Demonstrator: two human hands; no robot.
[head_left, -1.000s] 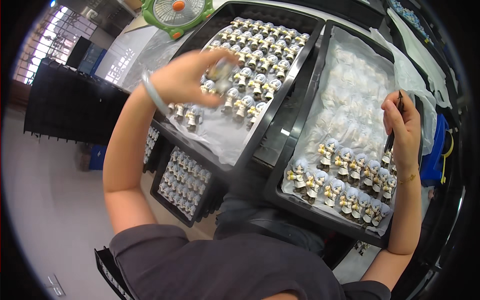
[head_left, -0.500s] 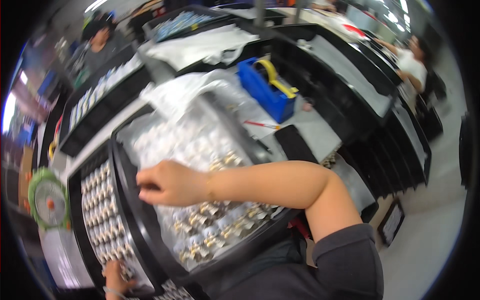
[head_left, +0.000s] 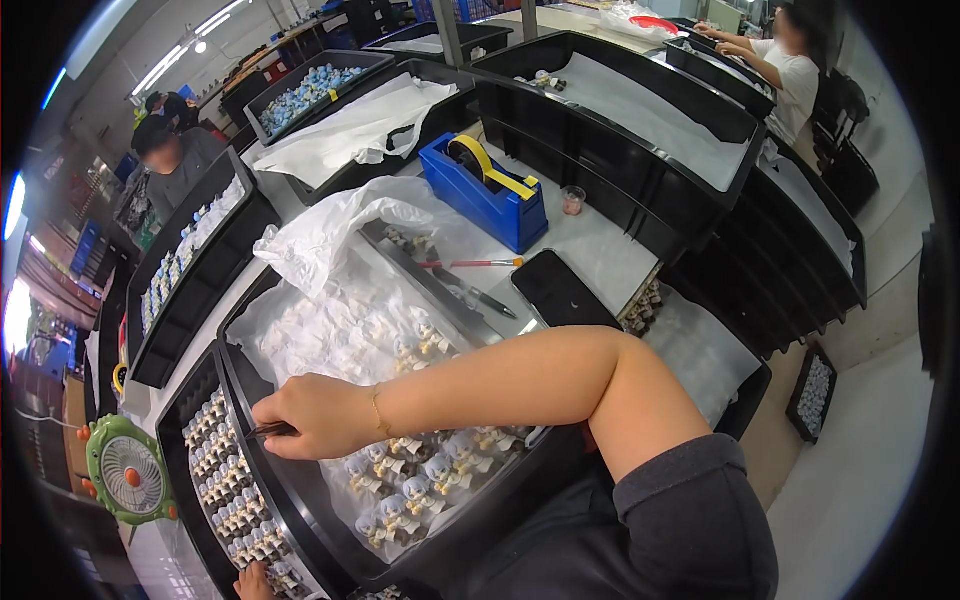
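Right hand [head_left: 325, 415] out over the right tray [head_left: 316, 510], fingers pinched narrow around a slim dark tool [head_left: 272, 429], its tip pointing left and lined up, from this angle, with the black walls where the two trays run side by side. The forearm bars the way across the tray's near-right corner, hiding part of what lies there. The figurines [head_left: 440, 472], pale-haired, lie in rows on white lining at the near end; a pale strip of that lining [head_left: 328, 490] opens up along the left wall. At the far end, crumpled white sheeting [head_left: 330, 230] spills over the rim, and the tape dispenser [head_left: 485, 190] crowds in behind it. On the right, the brush [head_left: 480, 263] and the phone [head_left: 565, 290] leave only a slim stretch of worktop beside the tray.

Over to the left tray [head_left: 205, 540], packed with rows of its own, the green fan [head_left: 130, 475] just beside it! The left hand [head_left: 253, 584] is down at the near end by the last figurines, mostly cut off by the picture's edge; I cannot tell its grip.

And the change: a second ago that left hand was raised above its tray with a blurred figurine; now it's low, and the whole view has swung round to bring co-workers [head_left: 790, 75] in.
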